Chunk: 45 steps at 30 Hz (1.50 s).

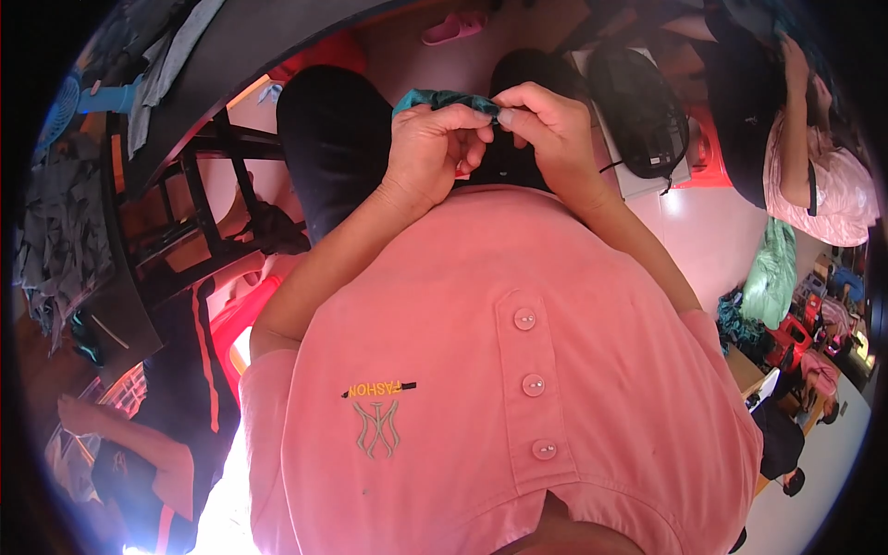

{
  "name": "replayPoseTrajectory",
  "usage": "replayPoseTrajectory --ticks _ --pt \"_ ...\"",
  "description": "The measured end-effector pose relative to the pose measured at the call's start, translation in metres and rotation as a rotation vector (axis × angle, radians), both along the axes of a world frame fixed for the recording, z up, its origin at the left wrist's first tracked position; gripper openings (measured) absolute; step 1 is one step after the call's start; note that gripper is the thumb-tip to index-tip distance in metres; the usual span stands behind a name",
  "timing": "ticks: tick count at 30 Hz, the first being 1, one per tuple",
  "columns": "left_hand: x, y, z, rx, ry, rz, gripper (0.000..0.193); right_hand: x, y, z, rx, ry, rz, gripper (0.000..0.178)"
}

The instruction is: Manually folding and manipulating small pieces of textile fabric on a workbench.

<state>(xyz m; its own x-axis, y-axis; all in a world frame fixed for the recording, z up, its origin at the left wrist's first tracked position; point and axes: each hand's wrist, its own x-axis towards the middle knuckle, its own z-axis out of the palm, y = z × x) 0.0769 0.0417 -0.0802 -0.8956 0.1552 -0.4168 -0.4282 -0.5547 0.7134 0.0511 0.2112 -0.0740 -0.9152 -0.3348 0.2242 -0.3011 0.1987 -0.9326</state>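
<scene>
A small teal piece of cloth [446, 98], folded or bunched with a sheen, is held up over my lap between my two hands. My left hand [424, 153] is closed around it, thumb on top and fingers curled beneath. At the cloth's right end, my right hand [553, 139] pinches the dark tip between thumb and forefinger. The two thumb tips almost meet there. Part of the cloth is hidden by my left fingers, and I cannot make out its exact kind. A small red and white bit shows below my left fingers.
A dark tabletop [176, 120] with grey cloth curves along the left, near a blue fan [69, 106]. A black mesh-like case [638, 111] rests on a pale surface to the right, beside a red stool [708, 153]. Other people sit at both sides. A pink slipper [453, 29] lies ahead.
</scene>
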Motion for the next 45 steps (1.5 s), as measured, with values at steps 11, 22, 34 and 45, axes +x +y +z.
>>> replayPoseTrajectory --ticks 11,22,34,45 --pt "0.005 -0.007 0.0 -0.042 -0.021 -0.056 0.011 -0.004 -0.004 -0.004 0.054 -0.073 0.04 0.011" --pt "0.012 0.003 0.002 -0.125 0.029 -0.013 0.015 0.006 -0.004 -0.003 0.279 0.252 -0.092 0.007" --pt "0.012 -0.001 0.008 0.074 0.002 -0.143 0.011 0.008 0.013 0.01 0.025 -0.202 0.092 0.011" --pt "0.009 0.0 0.009 0.011 -0.03 -0.118 0.011 0.008 0.001 0.005 -0.021 0.032 -0.023 0.025"
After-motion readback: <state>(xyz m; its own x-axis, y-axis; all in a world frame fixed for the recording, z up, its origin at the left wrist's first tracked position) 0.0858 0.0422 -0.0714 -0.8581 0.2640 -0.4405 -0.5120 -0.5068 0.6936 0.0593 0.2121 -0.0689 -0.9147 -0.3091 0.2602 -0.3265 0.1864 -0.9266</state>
